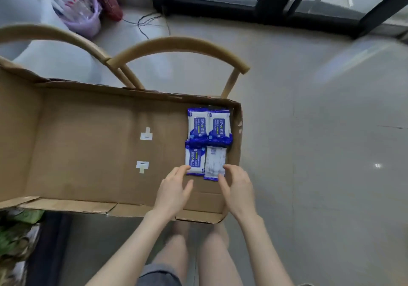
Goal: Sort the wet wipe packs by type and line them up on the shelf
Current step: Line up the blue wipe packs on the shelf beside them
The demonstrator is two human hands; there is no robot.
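With fingers loosely spread, our left hand [174, 189] touches the blue-fronted pack [195, 159] and our right hand [238, 187] the face-down pack [215, 161] in the cardboard box [88, 153].

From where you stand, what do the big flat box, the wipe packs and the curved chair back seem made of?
Box: brown corrugated cardboard, matte; creased flaps and ragged edges show it. Wipe packs: thin plastic film, slightly glossy, printed blue and white. Chair back: probably pale wood, smooth finish, though blur leaves it open.
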